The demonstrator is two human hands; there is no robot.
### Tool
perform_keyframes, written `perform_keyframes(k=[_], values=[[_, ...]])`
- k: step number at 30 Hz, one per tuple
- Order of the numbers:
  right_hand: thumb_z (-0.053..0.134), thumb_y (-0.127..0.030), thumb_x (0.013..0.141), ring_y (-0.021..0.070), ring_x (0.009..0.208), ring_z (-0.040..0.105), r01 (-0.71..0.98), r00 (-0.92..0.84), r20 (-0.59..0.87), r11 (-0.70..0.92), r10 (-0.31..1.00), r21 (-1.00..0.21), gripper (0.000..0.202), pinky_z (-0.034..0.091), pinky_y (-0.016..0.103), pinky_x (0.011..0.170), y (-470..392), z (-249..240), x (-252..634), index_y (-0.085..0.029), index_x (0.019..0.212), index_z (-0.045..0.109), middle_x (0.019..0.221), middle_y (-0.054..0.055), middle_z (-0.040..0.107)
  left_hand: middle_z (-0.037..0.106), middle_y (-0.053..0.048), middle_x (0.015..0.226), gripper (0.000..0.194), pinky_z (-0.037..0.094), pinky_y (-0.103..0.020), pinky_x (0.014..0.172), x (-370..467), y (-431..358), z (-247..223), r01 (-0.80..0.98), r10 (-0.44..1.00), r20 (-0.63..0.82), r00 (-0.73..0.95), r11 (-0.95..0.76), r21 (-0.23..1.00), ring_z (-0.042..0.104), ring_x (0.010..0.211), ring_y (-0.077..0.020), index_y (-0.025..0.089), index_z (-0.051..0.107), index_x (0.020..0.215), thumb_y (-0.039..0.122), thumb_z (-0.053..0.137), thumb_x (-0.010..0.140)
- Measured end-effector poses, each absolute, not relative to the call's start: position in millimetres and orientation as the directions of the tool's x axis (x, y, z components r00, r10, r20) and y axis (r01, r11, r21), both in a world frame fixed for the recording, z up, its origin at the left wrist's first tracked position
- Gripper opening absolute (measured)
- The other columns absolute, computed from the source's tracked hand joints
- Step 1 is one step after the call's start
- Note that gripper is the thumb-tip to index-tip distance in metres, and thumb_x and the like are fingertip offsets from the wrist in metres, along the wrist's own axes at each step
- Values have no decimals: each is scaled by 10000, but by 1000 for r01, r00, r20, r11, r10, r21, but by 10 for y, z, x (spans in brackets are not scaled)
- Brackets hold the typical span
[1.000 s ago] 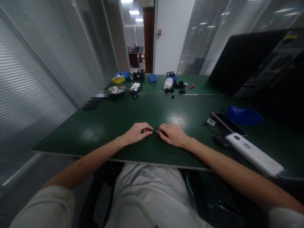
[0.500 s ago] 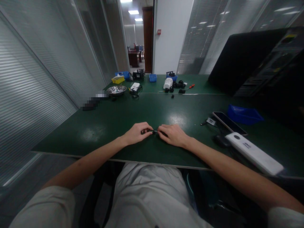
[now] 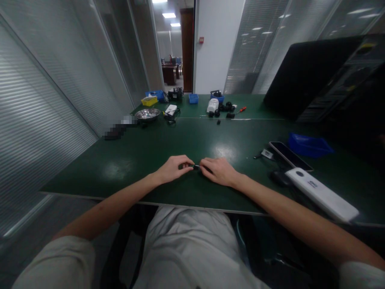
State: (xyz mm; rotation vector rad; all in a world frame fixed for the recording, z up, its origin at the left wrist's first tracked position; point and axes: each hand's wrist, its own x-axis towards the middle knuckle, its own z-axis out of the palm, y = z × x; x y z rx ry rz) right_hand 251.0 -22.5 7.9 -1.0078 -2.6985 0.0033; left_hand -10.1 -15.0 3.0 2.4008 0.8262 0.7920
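Observation:
Just above the green table (image 3: 168, 140), in the middle of the view, my two hands nearly meet. My left hand (image 3: 175, 168) is closed in a pinch on a small black part (image 3: 195, 167) at its fingertips. A thin, light, metal-looking rod reaches that part from the right. My right hand (image 3: 219, 170) has its fingers closed around the rod's other end, palm down and low over the table. What else those fingers cover is hidden, and the rod's kind is too small to make out.
At right lie a white oblong device (image 3: 323, 194), a phone (image 3: 290, 155), a black mouse-like object (image 3: 280, 178) and a blue tray (image 3: 311, 144). Toward the back are a metal bowl (image 3: 147, 114), a white adapter (image 3: 171, 110), black parts (image 3: 227, 107) and a red-handled screwdriver (image 3: 242, 109).
The small black part between my fingertips looks slightly turned. Both hands keep almost the same place, and the other things have not moved.

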Motion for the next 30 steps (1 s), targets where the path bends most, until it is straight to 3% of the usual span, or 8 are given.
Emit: perform_keyframes(k=[13, 22, 30], values=[[376, -373, 1078, 134, 687, 543, 626, -752, 228, 778, 619, -48, 302, 233, 300, 608, -249, 101, 2490, -198, 1034, 618, 925, 45, 667, 690, -97, 1025, 252, 515, -259, 765, -97, -178, 27, 364, 631, 386, 673, -736, 571, 639, 821, -147, 139, 752, 1127, 319, 621, 1010], [349, -364, 1088, 139, 701, 559, 623, -743, 244, 777, 623, -87, 319, 274, 292, 633, -248, 88, 2477, -192, 1049, 615, 933, 55, 673, 704, -104, 1106, 258, 525, -301, 916, -102, -163, 19, 354, 589, 441, 677, -787, 505, 673, 1009, -187, 156, 740, 1188, 294, 589, 1030], [359, -363, 1086, 138, 707, 562, 648, -735, 209, 759, 646, -66, 317, 268, 291, 633, -256, 105, 2462, -193, 1074, 625, 945, 50, 677, 717, -101, 1133, 252, 525, -305, 953, -129, -178, 16, 380, 591, 418, 690, -787, 487, 681, 1042, -190, 160, 720, 1202, 284, 575, 1037]])
